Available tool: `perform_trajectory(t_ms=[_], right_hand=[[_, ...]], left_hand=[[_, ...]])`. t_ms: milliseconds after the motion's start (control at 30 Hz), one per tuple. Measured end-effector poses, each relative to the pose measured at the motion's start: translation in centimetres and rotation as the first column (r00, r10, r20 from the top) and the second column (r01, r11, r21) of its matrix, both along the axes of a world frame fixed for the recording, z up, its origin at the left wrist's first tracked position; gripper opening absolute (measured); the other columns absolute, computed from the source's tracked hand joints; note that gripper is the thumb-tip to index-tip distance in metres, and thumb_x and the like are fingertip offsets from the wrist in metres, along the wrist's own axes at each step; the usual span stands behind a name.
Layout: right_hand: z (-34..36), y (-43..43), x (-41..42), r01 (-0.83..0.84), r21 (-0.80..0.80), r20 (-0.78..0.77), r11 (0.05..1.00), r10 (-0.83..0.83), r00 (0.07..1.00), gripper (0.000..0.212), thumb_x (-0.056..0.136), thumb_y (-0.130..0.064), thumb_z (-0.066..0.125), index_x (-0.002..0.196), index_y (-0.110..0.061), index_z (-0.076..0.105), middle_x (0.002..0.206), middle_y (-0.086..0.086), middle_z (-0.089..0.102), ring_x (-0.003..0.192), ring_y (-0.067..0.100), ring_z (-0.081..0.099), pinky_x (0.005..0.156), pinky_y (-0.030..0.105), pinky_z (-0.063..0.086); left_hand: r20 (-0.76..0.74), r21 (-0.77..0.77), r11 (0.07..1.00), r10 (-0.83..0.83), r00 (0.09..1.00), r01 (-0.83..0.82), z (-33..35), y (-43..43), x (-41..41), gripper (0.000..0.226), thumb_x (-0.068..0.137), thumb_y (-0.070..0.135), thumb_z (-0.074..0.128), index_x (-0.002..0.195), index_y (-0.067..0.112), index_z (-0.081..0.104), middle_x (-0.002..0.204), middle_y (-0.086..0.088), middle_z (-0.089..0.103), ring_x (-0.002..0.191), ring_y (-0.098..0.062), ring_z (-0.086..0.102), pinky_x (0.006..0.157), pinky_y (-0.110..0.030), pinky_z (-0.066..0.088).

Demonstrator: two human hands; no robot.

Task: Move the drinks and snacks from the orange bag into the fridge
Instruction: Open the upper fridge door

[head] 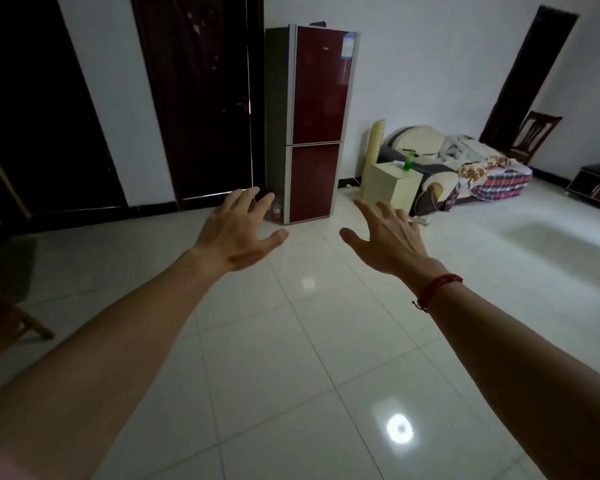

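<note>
A tall dark-red two-door fridge (317, 123) stands against the far white wall, both doors closed. My left hand (238, 233) and my right hand (390, 239) stretch forward over the tiled floor with fingers spread, holding nothing, well short of the fridge. A red cord bracelet circles my right wrist. No orange bag, drinks or snacks from it appear in view.
A bottle (277, 211) stands on the floor at the fridge's left foot. Dark doors (201, 98) flank the fridge on the left. To the right are a cream cabinet (390, 185) with a green bottle (408, 161), a cluttered sofa (465, 161) and a wooden chair (534, 136).
</note>
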State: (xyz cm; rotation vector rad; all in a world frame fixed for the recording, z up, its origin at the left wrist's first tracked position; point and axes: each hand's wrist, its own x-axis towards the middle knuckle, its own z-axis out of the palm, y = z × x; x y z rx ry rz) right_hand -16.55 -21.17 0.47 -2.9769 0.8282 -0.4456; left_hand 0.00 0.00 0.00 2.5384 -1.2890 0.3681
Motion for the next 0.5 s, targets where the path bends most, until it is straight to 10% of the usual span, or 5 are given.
perform_trajectory(t_ms=[500], right_hand=[[-3.8,-18.0,19.0,0.053,0.065,-0.065,0.996,-0.048,0.997,0.075,0.095,-0.070,0.039,0.158,-0.035,0.018,0.161,0.015,0.028,0.143,0.038,0.033,0.110,0.055,0.034]], left_hand=[[-0.018,0.031,0.999,0.016,1.000,-0.016,-3.9,-18.3,19.6,0.088,0.082,0.073,0.028,0.155,0.025,0.020,0.163,-0.003,0.015,0.149,-0.027,0.011,0.112,-0.052,0.030]])
